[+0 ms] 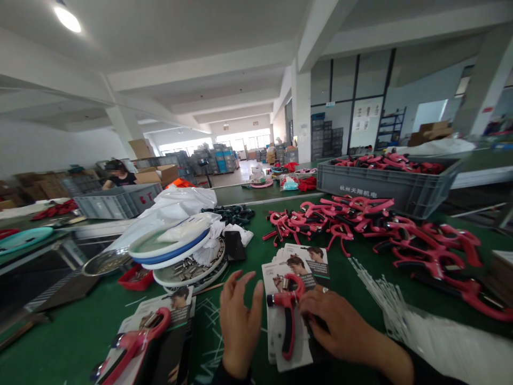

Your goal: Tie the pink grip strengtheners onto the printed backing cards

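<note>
A pink and black hand grip strengthener [289, 310] lies on a stack of printed backing cards [273, 334] in front of me. My right hand [340, 321] is closed round its right side, the fingers curled, hiding that handle. Just left of the cards, my left hand [239, 318] is raised with fingers apart and nothing in it. Further left, a second hand grip strengthener [138, 342] rests on another pile of cards [180, 321]. Thin white plastic ties [379, 291] lie to the right of my right hand.
Many pink grip strengtheners [352, 214] are heaped behind the cards. A grey crate [372, 184] holds more. White round trays [176, 272] with metal parts, a red dish [136, 278] and a metal bowl [105, 262] stand left. A person [118, 174] is at the far left.
</note>
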A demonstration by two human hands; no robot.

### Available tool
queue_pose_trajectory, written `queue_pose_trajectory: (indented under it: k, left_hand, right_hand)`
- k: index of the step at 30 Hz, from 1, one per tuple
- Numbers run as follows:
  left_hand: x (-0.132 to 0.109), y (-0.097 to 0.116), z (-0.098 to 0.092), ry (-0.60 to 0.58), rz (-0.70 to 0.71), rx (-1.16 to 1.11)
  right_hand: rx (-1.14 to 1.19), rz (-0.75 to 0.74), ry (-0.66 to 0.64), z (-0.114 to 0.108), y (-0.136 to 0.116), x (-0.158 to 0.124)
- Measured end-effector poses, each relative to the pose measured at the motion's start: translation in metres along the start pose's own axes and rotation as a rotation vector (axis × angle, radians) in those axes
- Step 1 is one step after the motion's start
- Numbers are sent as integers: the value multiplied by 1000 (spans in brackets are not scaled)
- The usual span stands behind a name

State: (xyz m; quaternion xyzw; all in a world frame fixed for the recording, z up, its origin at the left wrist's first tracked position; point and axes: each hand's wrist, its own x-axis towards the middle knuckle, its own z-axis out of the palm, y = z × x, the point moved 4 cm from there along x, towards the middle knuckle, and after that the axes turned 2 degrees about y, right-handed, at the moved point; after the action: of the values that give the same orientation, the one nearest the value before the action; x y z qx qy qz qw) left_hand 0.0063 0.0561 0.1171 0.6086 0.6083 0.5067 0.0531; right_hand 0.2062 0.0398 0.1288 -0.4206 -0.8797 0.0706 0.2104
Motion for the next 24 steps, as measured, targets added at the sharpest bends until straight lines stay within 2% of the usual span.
queue_pose_trajectory:
  k: [1,3,6,8,11,14,18,21,24]
  left_hand:
    - [-3,-11,-9,39,-68,-30]
    - [-14,-36,-17,0,-289,-196]
    - [-42,-57,-3,-250,-566,-516]
    - [-58,-60,11,-379,-613,-715]
    - [-68,-57,25,-452,-522,-883]
    - [-68,-52,32,-508,-417,-909]
    - [-60,-36,29,-496,-342,-708]
    - [-51,-13,21,-423,-105,-522]
    - [-48,1,23,-430,49,-449]
  right_hand:
    - [19,-15,3,-2,-2,-3]
    - [18,-54,-22,-6,-7,-6]
    - [-58,-98,-98,-6,-14,-4]
    - [-110,-122,-138,-5,-16,-1]
    - [-161,-145,-172,-1,-17,-1]
    - [-175,-143,-188,3,-15,-5]
    - [-202,-165,-198,8,-17,-11]
    - [-192,-154,-193,13,-23,-11]
    - [-150,-83,-109,18,-27,-9]
